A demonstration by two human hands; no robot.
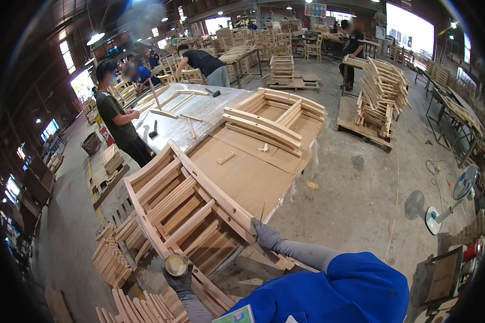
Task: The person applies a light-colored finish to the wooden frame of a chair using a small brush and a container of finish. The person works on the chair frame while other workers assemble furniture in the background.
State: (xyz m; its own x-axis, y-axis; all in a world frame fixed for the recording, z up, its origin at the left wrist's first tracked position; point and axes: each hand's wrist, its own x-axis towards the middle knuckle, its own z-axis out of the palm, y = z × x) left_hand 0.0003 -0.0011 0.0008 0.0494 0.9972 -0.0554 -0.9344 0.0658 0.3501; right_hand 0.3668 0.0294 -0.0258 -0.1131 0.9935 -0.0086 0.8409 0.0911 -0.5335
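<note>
My left hand, in a grey glove, is closed around a small round tub with pale yellowish contents. It is next to the near end of a stack of wooden frames with curved rails and slats. My right hand, also gloved, is closed at the outer right rail of that stack. A thin stick rises from its fingers; its lower end is hidden. Several dark holes show along the rail beside it.
The stack rests on a cardboard-covered table bearing more frames. A person stands at the metal-topped far part, where mallets lie. Loose wooden parts are piled left. A standing fan and pallet stack are right.
</note>
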